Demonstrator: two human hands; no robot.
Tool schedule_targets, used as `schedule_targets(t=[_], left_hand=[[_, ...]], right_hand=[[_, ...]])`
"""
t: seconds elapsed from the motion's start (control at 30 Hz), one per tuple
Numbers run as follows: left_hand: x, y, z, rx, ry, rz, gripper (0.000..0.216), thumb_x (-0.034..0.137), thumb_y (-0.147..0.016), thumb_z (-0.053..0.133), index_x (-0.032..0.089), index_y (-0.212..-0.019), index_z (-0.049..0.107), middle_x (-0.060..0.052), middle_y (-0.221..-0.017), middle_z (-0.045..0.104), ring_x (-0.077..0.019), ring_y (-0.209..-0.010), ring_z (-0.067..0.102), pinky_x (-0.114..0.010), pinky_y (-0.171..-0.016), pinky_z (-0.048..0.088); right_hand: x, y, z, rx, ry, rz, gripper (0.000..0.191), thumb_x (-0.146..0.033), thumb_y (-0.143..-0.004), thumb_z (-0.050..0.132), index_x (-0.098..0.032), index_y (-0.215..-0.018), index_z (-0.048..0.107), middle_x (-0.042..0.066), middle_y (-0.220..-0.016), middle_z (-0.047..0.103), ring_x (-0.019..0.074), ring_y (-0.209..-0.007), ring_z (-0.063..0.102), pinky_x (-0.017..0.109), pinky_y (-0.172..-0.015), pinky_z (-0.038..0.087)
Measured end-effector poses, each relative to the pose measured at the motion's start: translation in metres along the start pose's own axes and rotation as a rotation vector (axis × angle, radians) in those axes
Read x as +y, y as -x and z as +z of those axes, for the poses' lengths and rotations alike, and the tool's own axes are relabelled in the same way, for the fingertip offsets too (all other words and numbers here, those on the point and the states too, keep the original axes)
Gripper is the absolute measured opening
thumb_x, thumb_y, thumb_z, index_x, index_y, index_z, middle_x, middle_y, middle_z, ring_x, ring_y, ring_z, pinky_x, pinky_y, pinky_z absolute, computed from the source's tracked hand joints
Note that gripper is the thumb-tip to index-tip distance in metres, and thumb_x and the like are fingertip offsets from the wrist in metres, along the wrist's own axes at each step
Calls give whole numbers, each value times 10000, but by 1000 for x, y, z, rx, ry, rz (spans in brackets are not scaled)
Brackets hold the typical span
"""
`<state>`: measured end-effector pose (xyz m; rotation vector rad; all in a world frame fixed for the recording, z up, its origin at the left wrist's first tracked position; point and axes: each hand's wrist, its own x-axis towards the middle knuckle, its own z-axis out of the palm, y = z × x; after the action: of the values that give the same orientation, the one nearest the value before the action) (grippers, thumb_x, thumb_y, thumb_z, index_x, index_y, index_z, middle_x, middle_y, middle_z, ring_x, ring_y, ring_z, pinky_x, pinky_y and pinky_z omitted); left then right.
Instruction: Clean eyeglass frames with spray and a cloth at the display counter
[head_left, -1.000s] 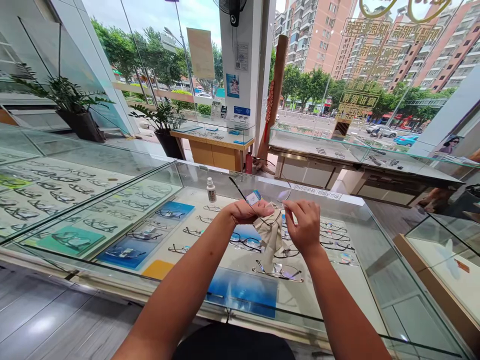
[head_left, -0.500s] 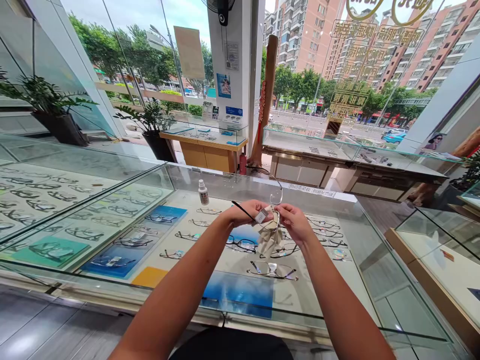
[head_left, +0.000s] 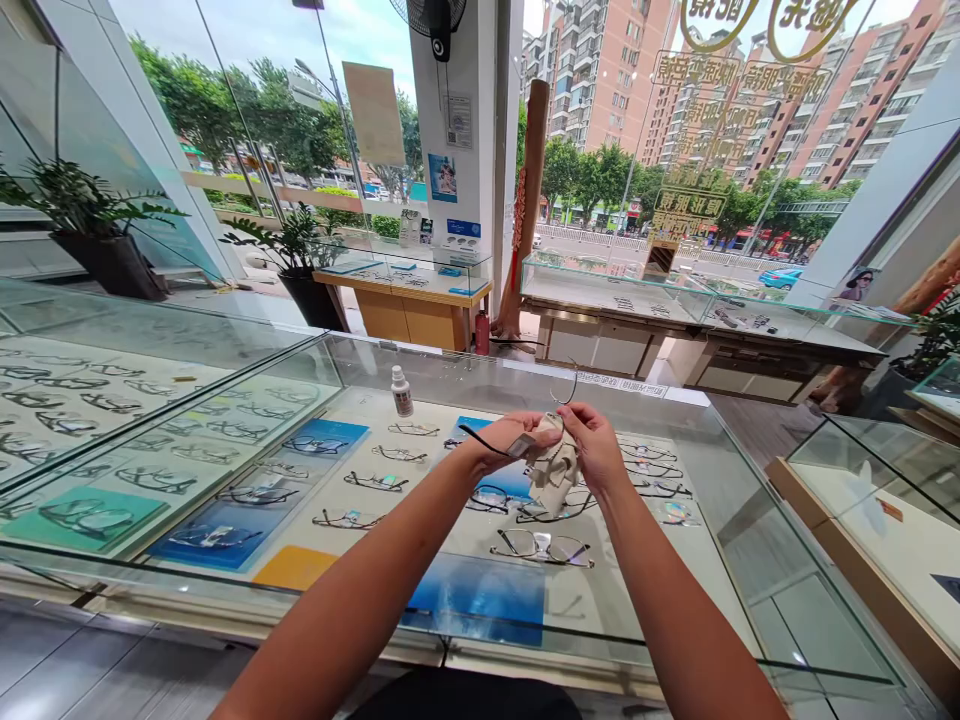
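Observation:
Over a glass display counter [head_left: 712, 520], my left hand [head_left: 504, 442] is closed on a pair of thin-framed glasses [head_left: 487, 443] with a small tag on one temple. My right hand [head_left: 596, 445] is closed on a pale cleaning cloth [head_left: 555, 475], pinched around one lens of the glasses. The other lens rim [head_left: 564, 392] sticks up above my fingers. Both hands meet just above the counter's middle. Beneath the glass lie several pairs of glasses [head_left: 541, 545] on white and blue pads.
A small white spray bottle [head_left: 401, 391] stands on the counter top to the left of my hands. More glass cases run along the left [head_left: 112, 400] and right [head_left: 862, 480]. Potted plants [head_left: 90, 215] stand by the window. Further counters [head_left: 637, 310] stand beyond.
My hands have drawn closer together and the cloth is now bunched around the lens. The glasses have turned, with the temple swinging lower and to the left. The camera has shifted slightly.

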<state>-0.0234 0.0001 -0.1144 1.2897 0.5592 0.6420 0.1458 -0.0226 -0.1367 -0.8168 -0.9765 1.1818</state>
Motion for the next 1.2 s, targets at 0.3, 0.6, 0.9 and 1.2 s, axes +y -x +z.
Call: schedule_targets(t=[0.3,0.6,0.9,1.2], left_hand=[[-4,0,7,-33,33,80,481,525,-745,930,157,-834,634,-4,-770,617,-142,-719,564,-256,-669,419],[-8,-2,10,145,-93,162,514,608,-769,882,168,-901,651,2,-780,610,-128,-690,528,-238,-626,386],[-7,-8,13,120,-83,207,617,727,-765,831,147,-846,634,5,-733,583,-106,-641,444,-245,-618,328],[-10,-14,13,172,-63,230,587,562,-624,976,140,-899,674,16,-753,594,-105,-659,487,-238,-639,361]], right_hand=[[-4,-1,2,11,-100,49,469,-563,-586,1001,-225,-823,779,-5,-811,733,155,-694,603,304,-669,495],[-1,-4,-3,-39,-68,12,458,-589,-639,975,-229,-829,766,1,-864,741,154,-727,600,296,-683,485],[-4,-3,0,9,-82,28,475,-588,-601,985,-232,-831,772,-4,-814,732,166,-686,616,323,-671,519],[0,-6,-4,21,-103,48,458,-557,-583,991,-222,-805,772,5,-835,749,170,-712,623,317,-684,521]])
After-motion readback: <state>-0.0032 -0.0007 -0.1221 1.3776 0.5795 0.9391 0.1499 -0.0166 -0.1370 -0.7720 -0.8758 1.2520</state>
